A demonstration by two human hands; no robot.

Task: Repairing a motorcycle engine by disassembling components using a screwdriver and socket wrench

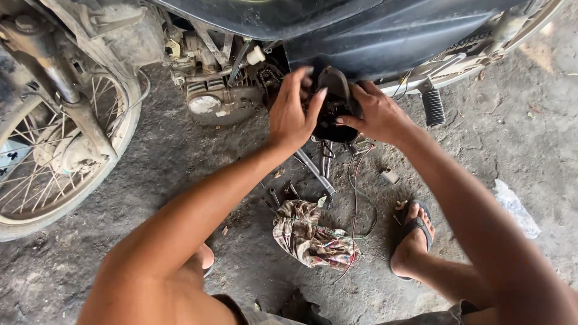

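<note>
Hands on dark, rounded plastic-and-metal engine side cover [333, 105], held against motorcycle engine below black bodywork panel [361, 36]. Left hand [293, 111] — fingers spread, grip partly open, fingertips pressed on cover's left edge and top. Right hand [376, 114] — grip closed round cover's right side, thumb on front face. Grey finned engine block [208, 99] just left of cover. Dusty spoked front wheel [54, 150] far left. Ribbed black footpeg [432, 107] right of hands. On concrete floor [168, 162] below: crumpled patterned cloth rag [310, 232], thin red and green wires [356, 192] trailing across it, steel wrenches [283, 195] just beside it. Sandalled foot [414, 238] near rag, right.
</note>
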